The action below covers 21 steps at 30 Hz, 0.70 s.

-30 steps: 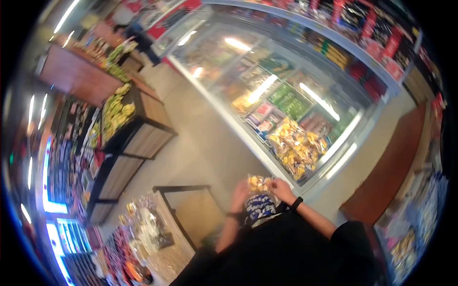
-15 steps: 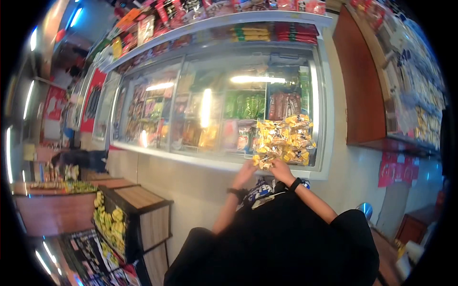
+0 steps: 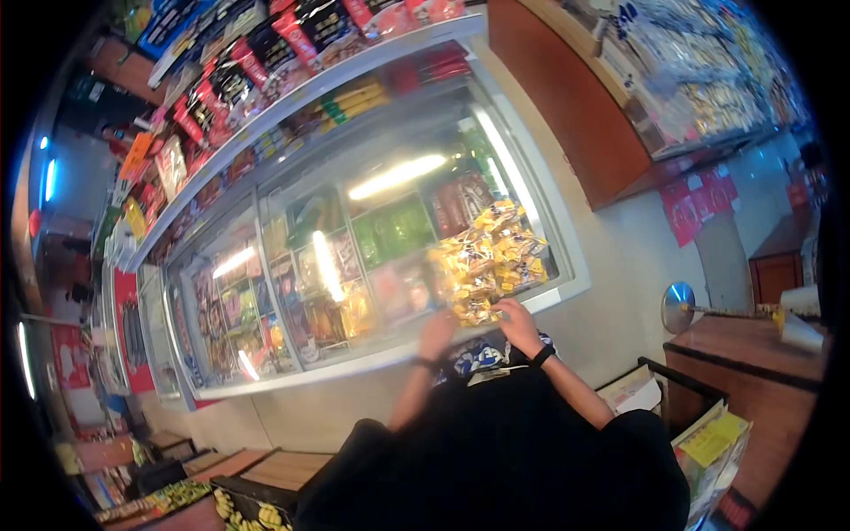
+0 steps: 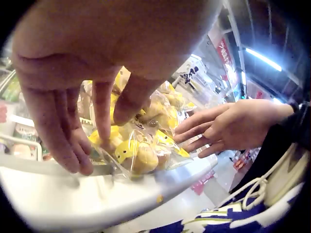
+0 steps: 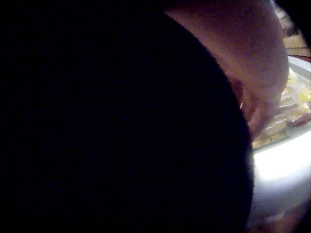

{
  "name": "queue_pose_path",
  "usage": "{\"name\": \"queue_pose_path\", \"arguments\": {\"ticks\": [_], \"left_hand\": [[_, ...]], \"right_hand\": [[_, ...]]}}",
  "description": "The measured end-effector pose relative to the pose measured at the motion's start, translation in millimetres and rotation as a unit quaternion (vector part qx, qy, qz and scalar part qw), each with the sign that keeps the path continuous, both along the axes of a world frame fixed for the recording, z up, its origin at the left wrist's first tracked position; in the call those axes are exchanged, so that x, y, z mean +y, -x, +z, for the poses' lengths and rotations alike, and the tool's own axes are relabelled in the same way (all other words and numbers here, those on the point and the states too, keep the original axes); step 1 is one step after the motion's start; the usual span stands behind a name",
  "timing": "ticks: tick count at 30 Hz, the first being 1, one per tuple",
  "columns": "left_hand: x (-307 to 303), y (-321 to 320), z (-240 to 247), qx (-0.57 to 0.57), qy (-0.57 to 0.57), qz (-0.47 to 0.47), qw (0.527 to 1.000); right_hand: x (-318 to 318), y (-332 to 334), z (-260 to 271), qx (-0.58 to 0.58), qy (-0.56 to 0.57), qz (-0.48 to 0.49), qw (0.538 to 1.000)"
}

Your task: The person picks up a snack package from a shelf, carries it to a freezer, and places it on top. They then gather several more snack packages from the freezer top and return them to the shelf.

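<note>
Clear packets with yellow print (image 3: 496,252) are heaped on the near right corner of a glass-topped freezer (image 3: 381,354). In the left wrist view, one packet (image 4: 141,155) lies at the freezer's white edge (image 4: 97,194), between the two hands. My left hand (image 3: 437,334) is over the heap's left side; its fingers (image 4: 102,107) point down, relaxed, touching the packets. From the right, my right hand (image 3: 521,326) reaches the same packet with fingers (image 4: 197,128) nearly straight, fingertips at its side. Dark fabric covers most of the right wrist view, where part of the right hand (image 5: 257,63) shows.
A shelf of red and black packets (image 3: 257,71) runs behind the freezer. To the right are a wooden counter (image 3: 567,106) with bagged goods, a basket stand (image 3: 708,434) and a wooden table (image 3: 744,354). Bananas (image 3: 239,513) sit at lower left.
The view has swung right across the freezer. Both hands, which held a packet in front of the freezer a second ago, are now at the heap, and that packet lies against it.
</note>
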<state>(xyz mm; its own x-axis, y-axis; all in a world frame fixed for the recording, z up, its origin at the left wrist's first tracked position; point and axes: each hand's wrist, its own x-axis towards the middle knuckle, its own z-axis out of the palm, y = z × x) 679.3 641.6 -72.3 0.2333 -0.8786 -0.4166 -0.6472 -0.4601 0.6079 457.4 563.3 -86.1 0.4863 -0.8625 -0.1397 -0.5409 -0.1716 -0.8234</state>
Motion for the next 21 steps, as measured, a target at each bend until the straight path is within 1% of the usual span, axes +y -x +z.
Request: {"name": "queue_pose_path", "arguments": {"ticks": [1,2,4,5,6,7,9,10,11,12,13,14,16,17,19,20,21], "left_hand": [[-5,-2,7,-0.047,-0.009,-0.027,0.998],[-5,-3,8,-0.058,0.005,-0.028,0.998],[-7,-5,9,-0.083,-0.005,-0.079,0.993],[-9,-4,12,-0.096,-0.011,-0.101,0.990],[-10,-2,15,-0.086,-0.010,-0.089,0.992],[-13,1,19,-0.074,-0.021,-0.103,0.992],[-20,9,23,-0.054,-0.043,-0.129,0.989],[-23,17,25,-0.029,-0.023,-0.104,0.994],[-21,27,18,-0.004,-0.002,-0.082,0.997],[-26,43,20,0.024,0.019,-0.064,0.997],[-34,60,21,0.012,0.018,-0.102,0.995],[-41,79,32,0.000,0.015,-0.138,0.990],[-54,113,36,-0.077,0.021,-0.221,0.972],[-65,132,42,-0.025,0.004,-0.198,0.980],[-86,179,50,0.083,-0.033,-0.152,0.984],[-97,204,49,0.082,-0.025,-0.173,0.981],[-108,228,42,0.086,-0.013,-0.169,0.982]], "right_hand": [[-3,4,0,-0.009,-0.016,-0.017,1.000],[-4,6,6,-0.021,-0.034,-0.041,0.998],[-6,14,16,-0.047,-0.069,-0.084,0.993],[-9,18,15,-0.052,-0.069,-0.094,0.992],[-13,23,13,-0.056,-0.070,-0.102,0.991],[-17,28,14,-0.060,-0.070,-0.108,0.990],[-22,42,13,-0.074,-0.113,-0.104,0.985],[-24,53,14,-0.081,-0.131,-0.105,0.982],[-24,66,10,-0.077,-0.103,-0.098,0.987],[-24,80,5,-0.073,-0.074,-0.092,0.990],[-25,97,1,-0.068,-0.044,-0.087,0.993],[-28,115,10,-0.072,-0.071,-0.086,0.991],[-34,150,18,-0.052,-0.082,-0.099,0.990],[-37,168,19,-0.042,-0.090,-0.107,0.989],[-46,209,17,-0.067,-0.091,-0.129,0.985],[-50,230,21,-0.076,-0.085,-0.144,0.983],[-53,251,25,-0.086,-0.079,-0.158,0.980]]}}
